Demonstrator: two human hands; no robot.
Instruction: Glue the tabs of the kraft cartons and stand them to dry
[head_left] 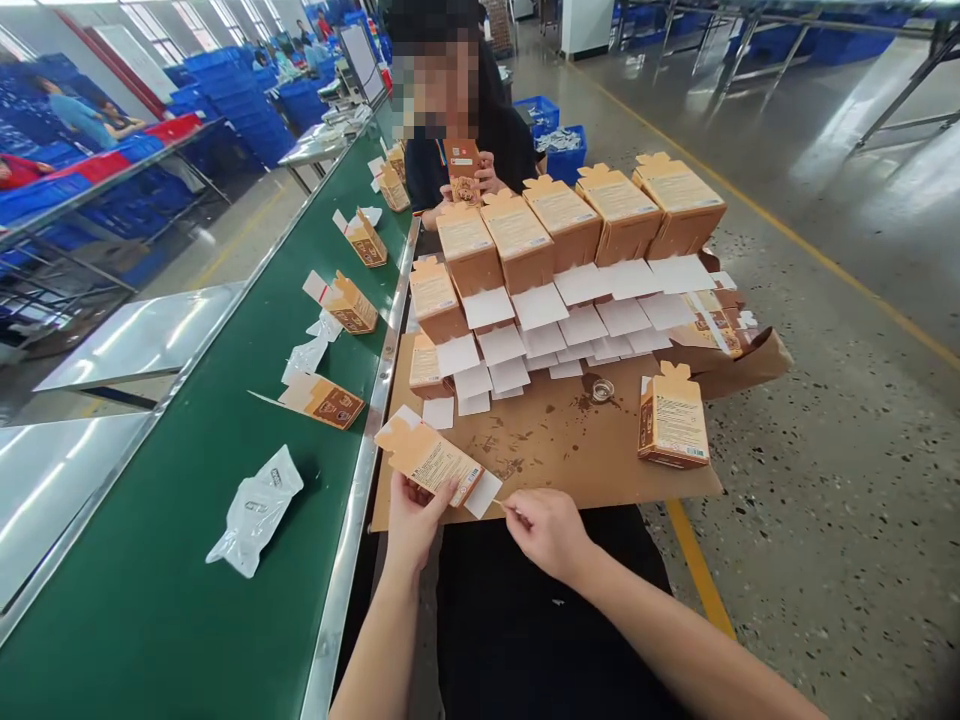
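My left hand is closed around the lower side of a small tan and brown carton, tilted over the cardboard-covered surface. A white flap sticks out from the carton's near right end. My right hand pinches a thin pale stick, its tip at or close to that flap; whether they touch I cannot tell. Farther right stands another upright carton with a scalloped top. A small clear round dish sits among dark wet-looking spots on the cardboard.
Stacked cartons with white flaps hanging out rise behind my hands. On the left, a green conveyor belt with a metal edge carries several open cartons and a white plastic pouch. A co-worker opposite holds a carton.
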